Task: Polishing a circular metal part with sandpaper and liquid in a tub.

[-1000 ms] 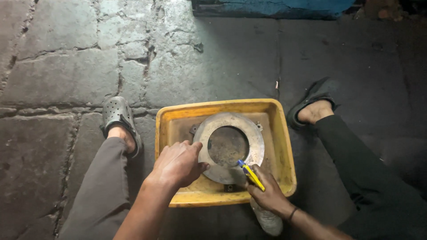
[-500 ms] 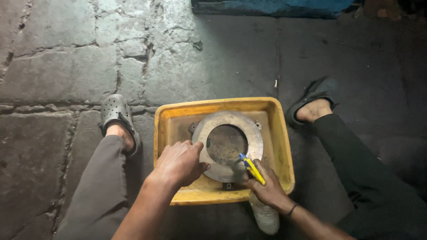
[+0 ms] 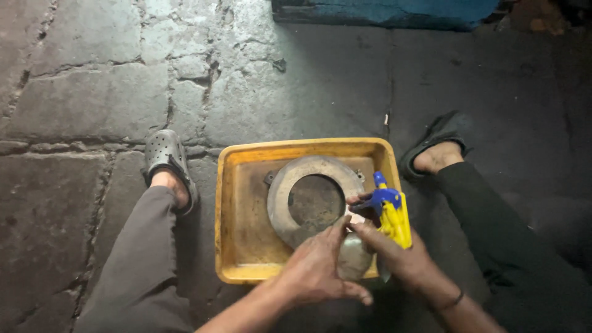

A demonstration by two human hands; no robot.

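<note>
No pkgs, labels, signs or screens visible anywhere in the head view.
</note>
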